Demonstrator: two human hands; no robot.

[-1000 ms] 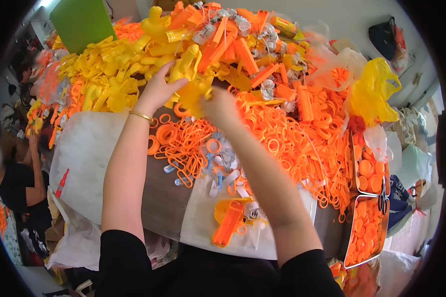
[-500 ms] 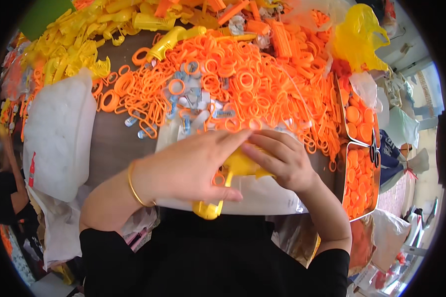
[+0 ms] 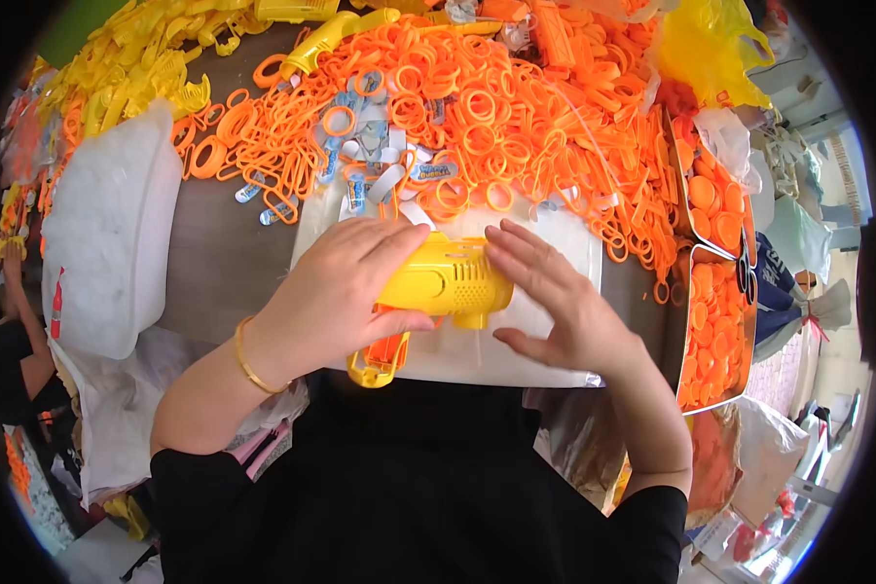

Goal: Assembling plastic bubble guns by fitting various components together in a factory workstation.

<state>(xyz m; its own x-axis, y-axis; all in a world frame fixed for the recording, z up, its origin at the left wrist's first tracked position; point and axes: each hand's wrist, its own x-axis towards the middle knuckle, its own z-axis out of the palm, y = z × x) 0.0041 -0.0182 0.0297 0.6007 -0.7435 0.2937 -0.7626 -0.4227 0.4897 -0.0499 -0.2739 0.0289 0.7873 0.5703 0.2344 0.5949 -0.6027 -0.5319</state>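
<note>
Left hand [image 3: 348,282] grips yellow shell [image 3: 448,277] above white mat [image 3: 492,364], near edge; right hand [image 3: 566,300], spread wide, should meet it squarely.

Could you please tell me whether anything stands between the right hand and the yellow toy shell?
Nothing visible does: the right hand is spread open at the right end of the yellow toy shell, while the left hand holds the opposite end.

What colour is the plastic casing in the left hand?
The casing is bright yellow, seen best in the head view, the only one here.
</note>
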